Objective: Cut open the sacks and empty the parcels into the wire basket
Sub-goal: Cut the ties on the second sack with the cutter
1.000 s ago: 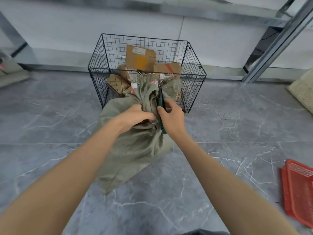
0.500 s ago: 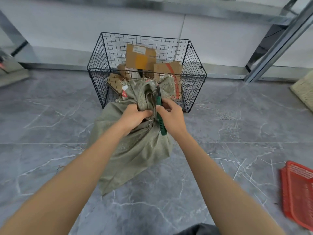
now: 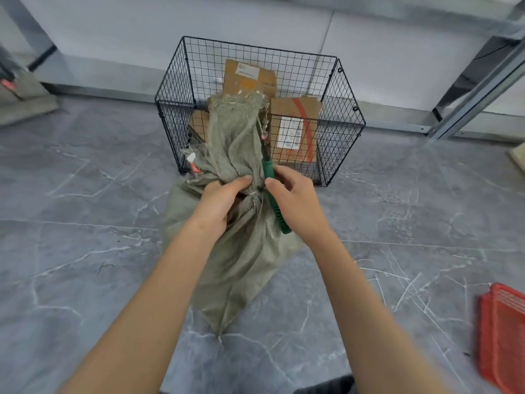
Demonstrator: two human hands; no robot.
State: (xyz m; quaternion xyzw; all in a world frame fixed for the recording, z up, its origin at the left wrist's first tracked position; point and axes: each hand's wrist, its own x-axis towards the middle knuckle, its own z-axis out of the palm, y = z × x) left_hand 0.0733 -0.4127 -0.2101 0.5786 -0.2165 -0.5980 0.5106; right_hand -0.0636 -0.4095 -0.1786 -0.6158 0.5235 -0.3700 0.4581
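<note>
sack: grey-green woven sack (image 3: 241, 260) stands on the floor, touching the near wall of the wire basket (image 3: 348, 115); its frayed top flops up against that wall.
neck: bunched tight, with a pale string tie (image 3: 254, 194) round it, between the two hands.
left hand: left hand (image 3: 220, 201) grips the bunched neck, fingers curled into the cloth just left of the tie.
right hand: right hand (image 3: 297, 203) is wrapped round the cutter's handle, thumb laid toward the tie.
cutter: green-handled cutter (image 3: 275, 207) runs up along the right side of the neck, dark blade end against the cloth above the tie. Cannot tell whether the edge is under the string; too small and blurred.
basket contents: several cardboard parcels (image 3: 295, 129) already inside, some on edge toward the back wall.
step: cutting the tie on this sack. It looks not yet open, nothing spilling.
progress: partway, judging by the parcels in the basket.
next move: probably get the blade onto the string and cut away from the left fingers, which sit very near. After that, spread the mouth, lift the sack by its bottom and tip it over the near wall.
risk: nicking the left thumb, or slicing a parcel inside.
around: grey marbled floor (image 3: 85, 223); red mesh thing (image 3: 501, 336) at the right edge, well apart; metal rack post (image 3: 480, 81) far right.
</note>
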